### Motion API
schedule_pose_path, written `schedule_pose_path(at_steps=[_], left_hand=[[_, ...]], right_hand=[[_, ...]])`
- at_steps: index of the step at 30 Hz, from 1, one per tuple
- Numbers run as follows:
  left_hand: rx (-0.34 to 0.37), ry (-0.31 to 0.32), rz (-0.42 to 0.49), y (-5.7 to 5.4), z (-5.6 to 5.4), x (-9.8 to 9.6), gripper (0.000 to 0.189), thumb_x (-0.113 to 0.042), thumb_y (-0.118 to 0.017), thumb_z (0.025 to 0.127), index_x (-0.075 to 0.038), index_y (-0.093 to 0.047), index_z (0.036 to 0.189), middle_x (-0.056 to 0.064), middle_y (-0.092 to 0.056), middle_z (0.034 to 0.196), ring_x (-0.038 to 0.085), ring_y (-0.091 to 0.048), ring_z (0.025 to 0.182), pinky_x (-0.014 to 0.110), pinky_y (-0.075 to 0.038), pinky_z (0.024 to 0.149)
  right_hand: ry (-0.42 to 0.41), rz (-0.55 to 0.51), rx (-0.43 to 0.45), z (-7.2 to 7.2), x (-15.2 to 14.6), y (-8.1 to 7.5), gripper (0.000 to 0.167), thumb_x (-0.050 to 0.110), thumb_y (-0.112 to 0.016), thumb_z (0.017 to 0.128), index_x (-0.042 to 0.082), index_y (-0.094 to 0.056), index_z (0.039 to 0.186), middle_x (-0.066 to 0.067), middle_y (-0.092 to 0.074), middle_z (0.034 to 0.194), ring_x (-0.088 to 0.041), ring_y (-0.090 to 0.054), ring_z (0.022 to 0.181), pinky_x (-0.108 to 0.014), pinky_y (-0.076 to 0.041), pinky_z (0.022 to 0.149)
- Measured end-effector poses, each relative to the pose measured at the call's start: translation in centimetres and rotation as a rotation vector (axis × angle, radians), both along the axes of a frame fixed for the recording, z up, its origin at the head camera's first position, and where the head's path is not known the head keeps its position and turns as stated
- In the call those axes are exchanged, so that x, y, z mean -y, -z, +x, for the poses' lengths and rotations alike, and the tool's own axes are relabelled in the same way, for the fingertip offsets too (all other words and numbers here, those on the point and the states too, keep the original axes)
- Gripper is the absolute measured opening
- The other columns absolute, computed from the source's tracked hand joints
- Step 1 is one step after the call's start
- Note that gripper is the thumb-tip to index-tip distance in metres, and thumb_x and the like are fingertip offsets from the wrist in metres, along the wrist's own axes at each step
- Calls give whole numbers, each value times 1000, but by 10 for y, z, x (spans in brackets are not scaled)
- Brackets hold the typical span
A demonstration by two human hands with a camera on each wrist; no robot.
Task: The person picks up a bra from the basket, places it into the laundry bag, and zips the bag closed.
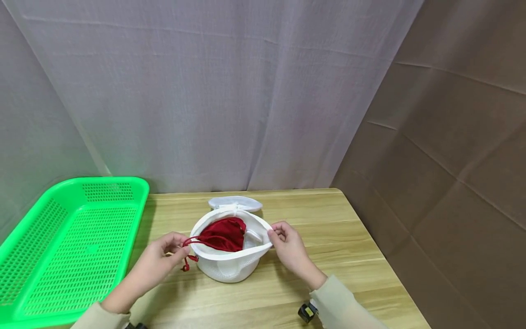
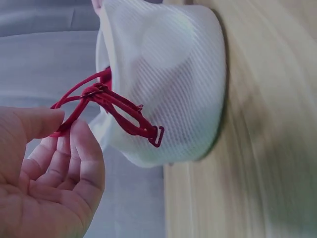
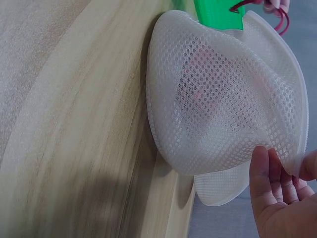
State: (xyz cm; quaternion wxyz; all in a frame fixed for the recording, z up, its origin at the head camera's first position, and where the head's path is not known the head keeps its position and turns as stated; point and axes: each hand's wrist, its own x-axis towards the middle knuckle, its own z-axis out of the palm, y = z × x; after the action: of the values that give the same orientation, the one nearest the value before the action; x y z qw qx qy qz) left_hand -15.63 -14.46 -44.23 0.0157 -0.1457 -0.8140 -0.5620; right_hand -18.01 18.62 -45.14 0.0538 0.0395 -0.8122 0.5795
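Note:
A white mesh laundry bag (image 1: pixel 228 269) stands on the table with its round lid (image 1: pixel 242 201) folded back behind it. Inside lies a red bra (image 1: pixel 226 234), its thin straps (image 2: pixel 96 91) running out over the left rim; a small hook hangs at one strap end. Between thumb and fingers, my left hand (image 1: pixel 162 256) pinches these straps just outside the bag. My right hand (image 1: pixel 289 246) pinches the bag's rim on the right and stretches the mouth wide. Through the mesh in the right wrist view, the red cloth shows faintly.
A large green plastic basket (image 1: pixel 135 224) stands on the left, close beside my left forearm. Under the bag is a wooden table (image 1: pixel 328 256). Grey cloth (image 1: pixel 205 114) hangs behind it, and brown cloth (image 1: pixel 452 160) along the right side.

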Motion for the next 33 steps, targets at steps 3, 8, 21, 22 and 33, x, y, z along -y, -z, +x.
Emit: schedule_pose_path(at_steps=[3,8,21,22,33], left_hand=[[22,12,58,-3,-1,-5,15,-6,-71,87,-1,-66,100,10,-68,86,16,-63,72,27,-54,61],[54,27,109,-12,-6,-22,21,-9,-72,87,0,-63,104,9,-67,88,18,-63,74,30,-55,63],[108,59,212,-32,-35,-74,16,-2,-65,91,0,-61,106,19,-62,92,24,-64,71,38,-57,61],[105,58,227,-33,-36,-78,16,-2,-65,91,0,-61,106,20,-61,92,25,-64,70,38,-57,61],[39,23,147,-24,-46,-87,13,0,-65,90,-1,-62,102,13,-63,89,26,-65,71,36,-57,64]], right_hand=[[0,-7,11,0,0,0,9,4,-59,95,-3,-59,101,-13,-61,88,-20,-62,75,-42,-56,70],[7,-9,11,0,-2,0,9,5,-59,96,-3,-59,101,-13,-61,88,-20,-62,74,-43,-56,70],[-35,16,2,19,13,-34,8,-4,-56,94,-11,-58,99,-22,-60,87,-21,-60,72,-31,-56,64],[-37,22,-1,19,14,-35,8,-4,-56,93,-11,-58,98,-23,-60,87,-20,-60,71,-28,-55,62],[-50,24,-1,22,13,-35,9,-2,-57,94,-9,-59,100,-21,-61,88,-20,-58,72,-23,-52,60]])
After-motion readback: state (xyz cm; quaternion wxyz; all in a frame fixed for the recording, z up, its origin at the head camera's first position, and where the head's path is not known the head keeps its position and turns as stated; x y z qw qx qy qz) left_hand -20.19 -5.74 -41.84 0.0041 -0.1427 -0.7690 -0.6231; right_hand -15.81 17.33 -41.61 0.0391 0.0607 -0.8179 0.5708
